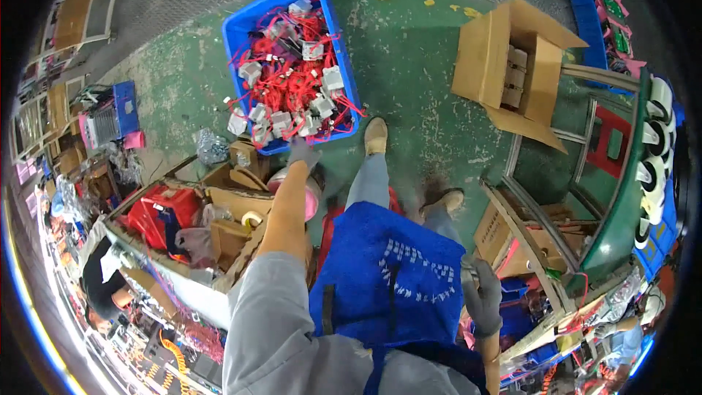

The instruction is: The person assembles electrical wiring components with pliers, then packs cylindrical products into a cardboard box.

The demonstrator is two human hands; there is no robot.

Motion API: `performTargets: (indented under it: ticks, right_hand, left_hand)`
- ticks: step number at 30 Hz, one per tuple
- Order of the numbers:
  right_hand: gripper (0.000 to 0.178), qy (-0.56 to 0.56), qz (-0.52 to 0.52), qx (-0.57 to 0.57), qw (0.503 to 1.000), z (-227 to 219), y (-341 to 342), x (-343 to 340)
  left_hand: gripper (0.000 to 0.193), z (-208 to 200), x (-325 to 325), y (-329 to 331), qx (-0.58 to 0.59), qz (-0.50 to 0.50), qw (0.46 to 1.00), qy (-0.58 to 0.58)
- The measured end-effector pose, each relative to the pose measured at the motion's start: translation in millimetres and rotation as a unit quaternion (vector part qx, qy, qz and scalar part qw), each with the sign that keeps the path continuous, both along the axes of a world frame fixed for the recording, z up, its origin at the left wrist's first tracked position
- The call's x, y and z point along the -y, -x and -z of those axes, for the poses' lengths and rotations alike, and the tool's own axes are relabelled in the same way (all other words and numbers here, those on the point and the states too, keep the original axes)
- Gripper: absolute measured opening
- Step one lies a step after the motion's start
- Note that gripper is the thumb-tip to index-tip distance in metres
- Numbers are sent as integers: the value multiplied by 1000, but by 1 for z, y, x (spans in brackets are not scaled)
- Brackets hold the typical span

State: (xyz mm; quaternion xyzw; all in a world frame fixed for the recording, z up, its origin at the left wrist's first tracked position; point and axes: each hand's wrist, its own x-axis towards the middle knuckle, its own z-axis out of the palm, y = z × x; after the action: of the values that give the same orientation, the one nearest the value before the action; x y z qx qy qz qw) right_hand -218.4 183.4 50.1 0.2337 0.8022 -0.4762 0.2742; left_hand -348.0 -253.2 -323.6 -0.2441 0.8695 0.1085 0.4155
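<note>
My left hand (301,152), in a grey glove, is at the near rim of a blue plastic bin (232,33). Whether its fingers grip the rim or a part by it is too small to make out. Heaped in the bin are several silvery-grey block-shaped parts (333,79) with tangled red wires (292,77); some wires hang over the sides. My right hand (484,300), also gloved in grey, is low beside my blue apron (391,271). Its fingers are curled in around a small greyish thing (468,272) whose kind I cannot tell.
An open cardboard box (482,66) stands at the right, near a metal frame (537,197) and a green-edged table with white wheels (651,150). A crate of red and brown scraps (164,212) is at my left. My shoes (376,135) rest on worn green floor (409,66).
</note>
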Motion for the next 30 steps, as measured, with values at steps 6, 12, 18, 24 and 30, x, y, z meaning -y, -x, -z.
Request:
performTargets:
  ticks: [6,12,18,24,30]
  right_hand:
    - [24,-51,19,68,996,41,-15,-11]
    - [26,-9,-69,21,997,32,1,10]
    - [25,-26,-67,-43,996,-40,0,-4]
    - [54,-41,-48,-192,979,-117,29,18]
    - [99,-29,-119,-517,847,-175,112,61]
  left_hand:
    - [48,36,-27,2,146,81,986,-2]
    - [39,-4,53,-11,-129,-225,940,-220]
    - [38,-272,-39,47,-291,-474,689,-466]
    - [44,-515,-57,29,-398,-191,680,-586]
    - [46,-664,-156,26,-252,149,631,-719]
